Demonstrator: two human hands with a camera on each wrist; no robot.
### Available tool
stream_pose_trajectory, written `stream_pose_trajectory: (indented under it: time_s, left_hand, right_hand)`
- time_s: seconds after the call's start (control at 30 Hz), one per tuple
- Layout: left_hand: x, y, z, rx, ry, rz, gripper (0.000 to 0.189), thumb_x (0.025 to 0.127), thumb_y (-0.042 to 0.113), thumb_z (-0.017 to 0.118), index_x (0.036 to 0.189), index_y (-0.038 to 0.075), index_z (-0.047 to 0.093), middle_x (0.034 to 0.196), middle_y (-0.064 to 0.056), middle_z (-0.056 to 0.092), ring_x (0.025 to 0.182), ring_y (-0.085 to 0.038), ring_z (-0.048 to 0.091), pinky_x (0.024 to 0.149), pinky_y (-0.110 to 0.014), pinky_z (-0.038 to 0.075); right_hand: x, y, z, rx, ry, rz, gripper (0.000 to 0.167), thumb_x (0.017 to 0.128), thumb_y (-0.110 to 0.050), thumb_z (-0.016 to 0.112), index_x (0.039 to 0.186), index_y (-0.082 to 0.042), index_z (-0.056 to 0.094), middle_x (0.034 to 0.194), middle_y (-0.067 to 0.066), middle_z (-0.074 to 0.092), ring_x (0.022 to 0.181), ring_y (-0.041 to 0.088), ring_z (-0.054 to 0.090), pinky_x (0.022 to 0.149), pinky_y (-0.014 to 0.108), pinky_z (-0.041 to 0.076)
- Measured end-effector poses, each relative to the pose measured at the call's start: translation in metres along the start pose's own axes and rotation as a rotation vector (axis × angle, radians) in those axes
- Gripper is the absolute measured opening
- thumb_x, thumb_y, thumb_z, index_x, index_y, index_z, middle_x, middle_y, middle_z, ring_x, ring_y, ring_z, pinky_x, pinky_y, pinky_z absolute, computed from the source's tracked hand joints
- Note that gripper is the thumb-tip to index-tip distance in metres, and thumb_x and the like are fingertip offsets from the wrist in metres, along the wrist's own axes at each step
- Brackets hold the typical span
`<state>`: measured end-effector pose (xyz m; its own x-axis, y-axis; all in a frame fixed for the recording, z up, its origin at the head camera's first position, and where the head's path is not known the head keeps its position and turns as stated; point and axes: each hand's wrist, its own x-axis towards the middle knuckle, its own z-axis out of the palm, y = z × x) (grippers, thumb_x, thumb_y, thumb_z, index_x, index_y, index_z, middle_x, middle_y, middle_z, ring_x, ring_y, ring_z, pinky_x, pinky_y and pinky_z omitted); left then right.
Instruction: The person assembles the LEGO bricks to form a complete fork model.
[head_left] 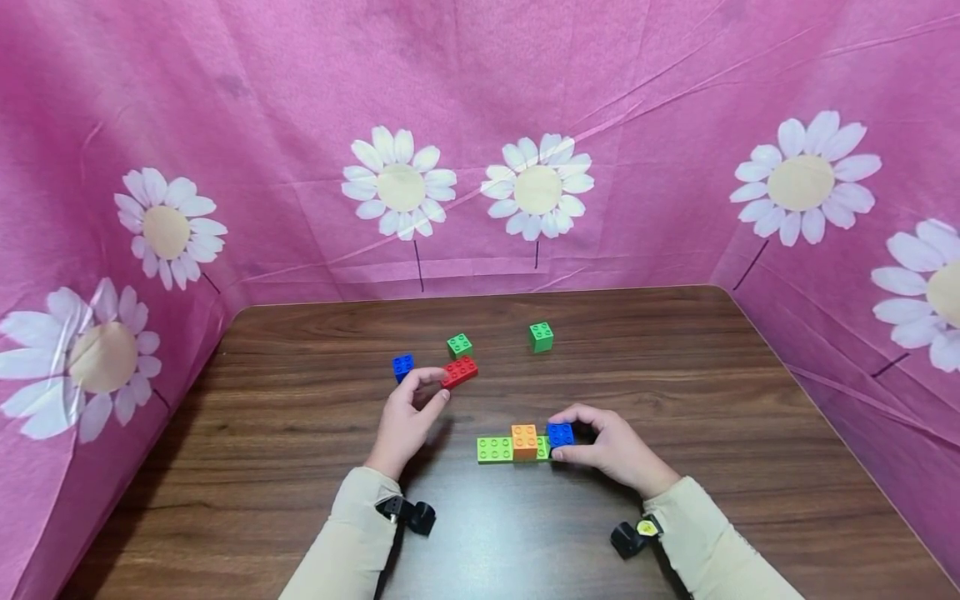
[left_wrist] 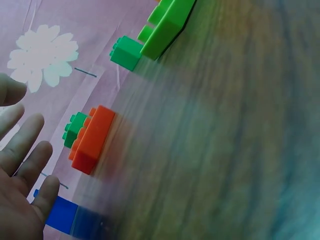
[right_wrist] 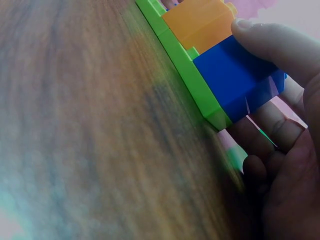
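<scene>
My right hand (head_left: 618, 450) pinches a blue brick (head_left: 560, 434) between thumb and fingers. In the right wrist view that blue brick (right_wrist: 235, 75) sits at the end of a light green base (right_wrist: 200, 95), beside an orange brick (right_wrist: 197, 22). A seam crosses the base's side. From the head view, the orange brick (head_left: 524, 442) stands on the light green base (head_left: 494, 450), left of the blue one. My left hand (head_left: 405, 425) hovers by a red brick (head_left: 460, 372), thumb and fingers spread. The left wrist view shows a gap between this hand (left_wrist: 22, 175) and the red brick (left_wrist: 94, 140).
Behind the red brick lies a green brick (head_left: 460, 346), and another green brick (head_left: 541, 337) stands farther right. A second blue brick (head_left: 402, 367) is just beyond my left fingers. Pink flowered cloth (head_left: 480, 108) borders the wooden table (head_left: 315, 350) at the back and sides.
</scene>
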<state>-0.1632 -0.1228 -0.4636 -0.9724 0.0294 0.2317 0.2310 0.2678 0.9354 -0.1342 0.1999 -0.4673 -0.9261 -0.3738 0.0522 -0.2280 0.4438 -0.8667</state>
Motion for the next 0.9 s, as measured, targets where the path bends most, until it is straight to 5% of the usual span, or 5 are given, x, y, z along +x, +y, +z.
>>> stream_pose_trajectory:
  time_s: [0.33,0.6,0.9]
  left_hand:
    - [0.006,-0.003,-0.008,-0.075,0.162,0.095,0.035,0.090,-0.007,0.068,0.123,-0.002,0.060,0.123,-0.025,0.064,0.115,-0.041,0.059,0.095,-0.058,0.048]
    - [0.006,-0.004,-0.016,-0.013,0.273,0.043,0.040,0.092,0.000,0.070,0.131,0.005,0.060,0.125,-0.020,0.063,0.102,-0.035,0.060,0.090,-0.048,0.049]
    - [0.009,-0.011,-0.021,-0.039,0.289,0.008,0.047,0.091,-0.004,0.068,0.135,0.001,0.053,0.152,-0.017,0.046,0.132,-0.037,0.049,0.105,-0.058,0.039]
  right_hand:
    - [0.001,0.002,0.001,0.021,0.005,-0.030,0.037,0.081,-0.027,0.086,0.114,-0.017,0.072,0.107,-0.003,0.069,0.096,0.018,0.059,0.081,0.031,0.050]
    - [0.001,0.001,0.001,0.022,0.003,-0.016,0.038,0.080,-0.029,0.086,0.114,-0.019,0.072,0.107,-0.004,0.069,0.096,0.019,0.060,0.081,0.030,0.050]
    - [0.001,0.001,0.000,0.024,-0.007,0.002,0.040,0.080,-0.033,0.086,0.115,-0.021,0.072,0.108,-0.005,0.068,0.098,0.022,0.059,0.082,0.031,0.050]
